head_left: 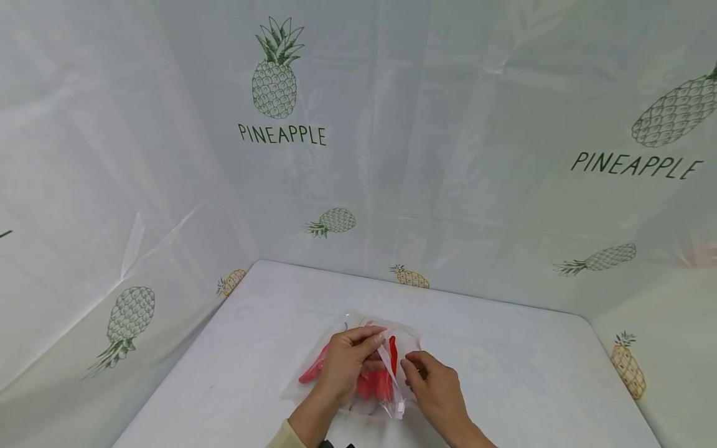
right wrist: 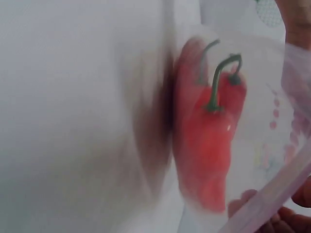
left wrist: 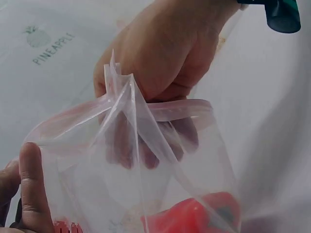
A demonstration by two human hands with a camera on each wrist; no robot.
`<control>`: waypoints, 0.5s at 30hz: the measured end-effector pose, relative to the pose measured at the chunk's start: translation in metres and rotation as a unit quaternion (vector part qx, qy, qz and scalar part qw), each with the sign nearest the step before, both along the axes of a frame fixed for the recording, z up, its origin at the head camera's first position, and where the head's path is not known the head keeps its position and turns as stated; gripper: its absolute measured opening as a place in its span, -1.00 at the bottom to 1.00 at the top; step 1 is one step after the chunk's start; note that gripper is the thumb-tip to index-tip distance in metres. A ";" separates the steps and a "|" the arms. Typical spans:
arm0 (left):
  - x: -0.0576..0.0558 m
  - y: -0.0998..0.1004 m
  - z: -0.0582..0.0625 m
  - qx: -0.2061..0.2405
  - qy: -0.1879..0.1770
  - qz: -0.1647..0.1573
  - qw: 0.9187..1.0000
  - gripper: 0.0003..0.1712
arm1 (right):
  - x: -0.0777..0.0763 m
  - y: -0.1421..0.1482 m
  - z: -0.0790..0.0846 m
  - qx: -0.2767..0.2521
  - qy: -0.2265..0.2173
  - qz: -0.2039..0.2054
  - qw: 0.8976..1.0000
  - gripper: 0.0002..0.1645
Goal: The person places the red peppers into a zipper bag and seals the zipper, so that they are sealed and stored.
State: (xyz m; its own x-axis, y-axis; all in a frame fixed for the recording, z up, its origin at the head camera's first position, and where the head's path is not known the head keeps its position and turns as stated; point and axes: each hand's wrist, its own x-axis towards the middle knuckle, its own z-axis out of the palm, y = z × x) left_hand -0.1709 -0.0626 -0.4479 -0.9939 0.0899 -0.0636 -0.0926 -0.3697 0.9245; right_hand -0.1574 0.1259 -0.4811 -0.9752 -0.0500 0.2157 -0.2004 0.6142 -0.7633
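Observation:
Several red peppers (right wrist: 206,145) with green stems lie inside a clear slider bag (left wrist: 92,170), which rests on the table. My left hand (head_left: 344,362) pinches the bag's mouth from the left; its fingers (left wrist: 33,187) show at that view's lower left. Across the bag, my right hand (head_left: 439,389) grips the rim with bent fingers. In the left wrist view, that right hand (left wrist: 160,53) comes from the top, and its fingertips show through the plastic. A white slider (head_left: 400,409) sits at the near end of the pale rim. One pepper (head_left: 393,356) looks brighter between the hands.
The white table (head_left: 504,348) has rounded far corners. Pale sheets printed with pineapples (head_left: 274,87) hang behind and along both sides of it. A black device (left wrist: 283,17) sits by the right wrist.

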 end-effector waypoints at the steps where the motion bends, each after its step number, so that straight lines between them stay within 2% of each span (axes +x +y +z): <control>1: 0.000 0.000 0.000 0.000 0.000 0.001 1.000 -0.65 | 0.000 0.002 0.001 0.001 0.009 -0.009 1.000 -0.89; 10: 0.001 0.000 0.001 0.000 -0.002 -0.004 1.000 -0.64 | -0.013 0.019 0.009 -0.008 0.071 -0.088 0.994 -0.85; 15: 0.001 0.002 0.000 -0.001 -0.003 -0.003 1.000 -0.65 | -0.019 0.021 0.014 -0.002 0.052 -0.089 0.995 -0.69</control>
State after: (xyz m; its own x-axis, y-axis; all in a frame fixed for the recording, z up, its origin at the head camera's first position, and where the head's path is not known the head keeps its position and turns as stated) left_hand -0.1703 -0.0609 -0.4477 -0.9930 0.0955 -0.0697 -0.1003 -0.3681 0.9244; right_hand -0.1762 0.1472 -0.4672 -0.9407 0.1214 0.3166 -0.1678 0.6447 -0.7458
